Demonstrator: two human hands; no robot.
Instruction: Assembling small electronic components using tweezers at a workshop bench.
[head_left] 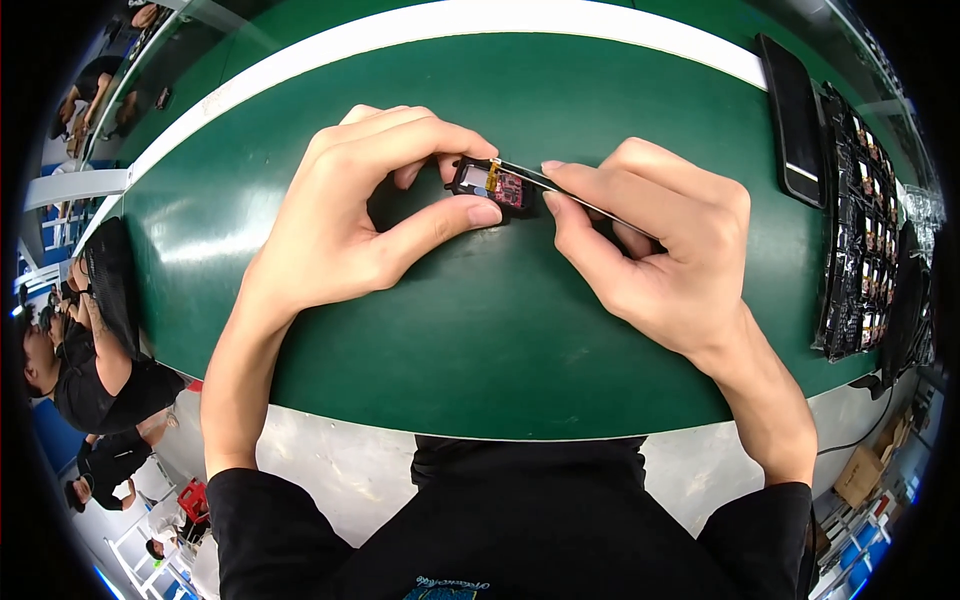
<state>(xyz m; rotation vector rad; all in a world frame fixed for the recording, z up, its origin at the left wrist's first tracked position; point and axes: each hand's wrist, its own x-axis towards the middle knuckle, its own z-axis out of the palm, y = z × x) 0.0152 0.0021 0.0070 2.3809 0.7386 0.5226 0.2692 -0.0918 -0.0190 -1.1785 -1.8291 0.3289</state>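
Note:
Between the thumb and index finger of my left hand [365,200] is a small black electronic device [515,193] with its inside exposed. A red circuit board shows in its right half, a grey block in its left half, and a strip of orange-yellow ribbon between them. My right hand [665,235] pinches a pair of thin metal tweezers [610,217]. Their tips reach over the device's upper edge, near the ribbon. Whether the tips grip anything is too small to tell.
The green table [480,350] lies under both hands. At the right stand a black tray [862,235] with rows of small parts and a flat black slab [792,120]. A white strip [480,18] crosses the table's far side. Other people [110,365] sit off to the left.

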